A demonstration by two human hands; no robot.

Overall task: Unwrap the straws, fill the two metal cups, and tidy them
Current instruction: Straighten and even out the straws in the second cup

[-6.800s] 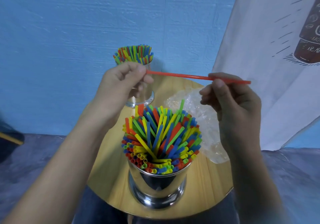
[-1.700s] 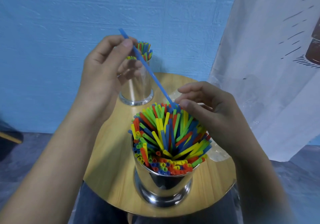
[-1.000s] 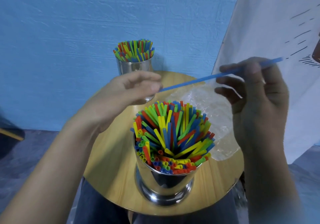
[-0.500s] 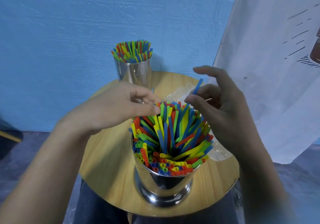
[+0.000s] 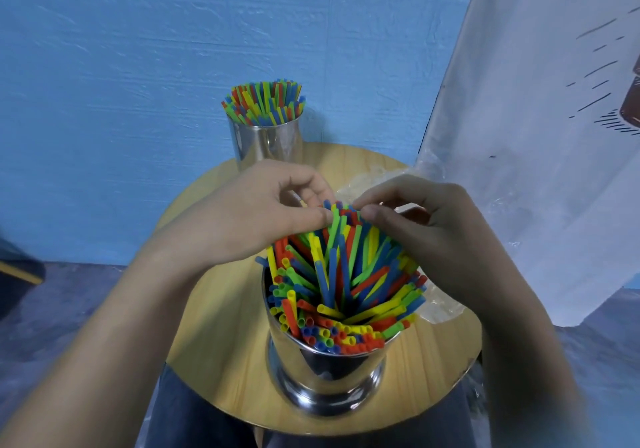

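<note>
**Left grip** [image 5: 263, 215]: forearm entered from the lower left and reached up and right over the desk [image 5: 214, 326]. Back of the hand faced up, fingers curled. Thumb and forefinger were closed on the far tips of the near straw bundle [image 5: 343, 285], at a blue straw tip [image 5: 327, 203] that stood highest there.

**Right grip** [image 5: 436, 240]: forearm entered from the lower right. The hand arched over the right side of the same bundle with curled fingers and the thumb tip against the straw tips, just beside the left thumb. Whether it was grasping a straw or only touching could not be told.

**Near straw bundle**: red, yellow, green and blue straws, unwrapped, packed tight and fanned outward. It stood in the near metal cup [image 5: 329, 371], a polished, flared-foot vessel upright at the front of the desk.

**Far straw bundle** [image 5: 264, 101]: same four colours, more upright and even. It stood in the far metal cup [image 5: 266, 143], a straight-sided cup at the back edge of the desk, well apart from the near one.

**Clear plastic wrapper** [image 5: 440, 305]: crumpled, lying on the desk right of the near cup and partly hidden by the right grip.

**Desk**: round, light wood grain.

**Surroundings**: blue wall [image 5: 138, 67] behind; white printed cloth [image 5: 536, 170] hanging at the right.
</note>
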